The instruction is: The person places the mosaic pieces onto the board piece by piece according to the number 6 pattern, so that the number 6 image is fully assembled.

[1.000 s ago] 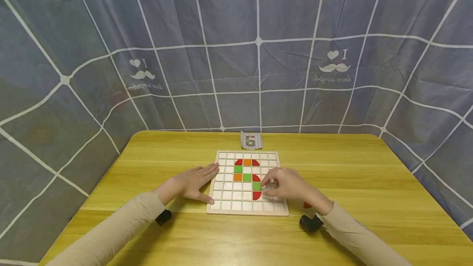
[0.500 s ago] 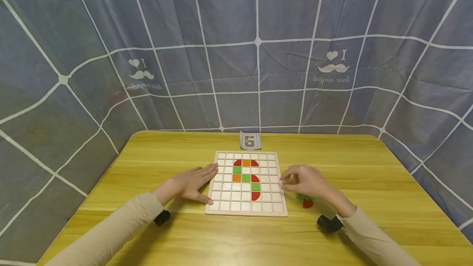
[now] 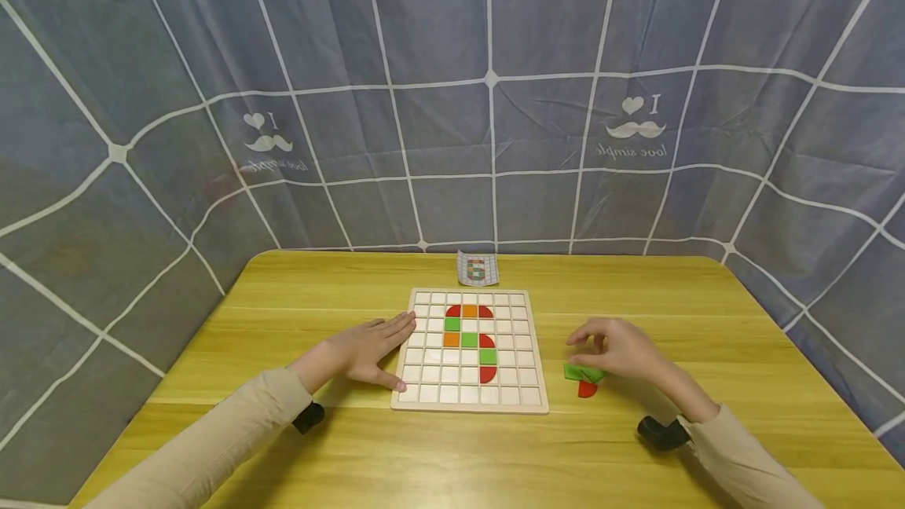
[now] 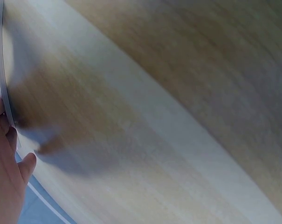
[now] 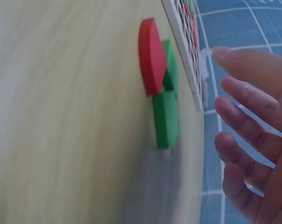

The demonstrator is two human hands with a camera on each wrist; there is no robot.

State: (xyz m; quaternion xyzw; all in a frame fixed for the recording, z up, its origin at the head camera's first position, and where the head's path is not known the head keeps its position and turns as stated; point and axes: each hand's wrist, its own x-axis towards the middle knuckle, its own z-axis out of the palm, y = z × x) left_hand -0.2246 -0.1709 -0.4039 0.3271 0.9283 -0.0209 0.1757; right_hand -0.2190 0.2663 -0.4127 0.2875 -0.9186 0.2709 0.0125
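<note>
A square grid board [image 3: 431, 393] lies on the table, with red, orange and green pieces set in some of its white cells. My left hand [image 3: 369, 350] rests along the board's left edge, fingers straight and thumb spread near the lower corner. Right of the board, my right hand [image 3: 622, 350] hovers over a small group of loose pieces, its fingers loosely bent and holding nothing. In the right wrist view a red quarter-round piece [image 5: 152, 58] lies against two green blocks [image 5: 166, 119]. The hand [image 5: 259, 126] is apart from them, with gaps between its fingers.
A small printed card [image 3: 478, 269] with a coloured grid pattern lies behind the board. The wooden table [image 3: 339, 281] ends at a grey curtain [image 3: 537, 132] with white lines. A black wrist camera [image 3: 661, 433] sits under the right sleeve.
My right hand has moved right, from the board's coloured pieces to above the loose ones, uncovering the green blocks and the red piece. My left hand stays at the board's edge.
</note>
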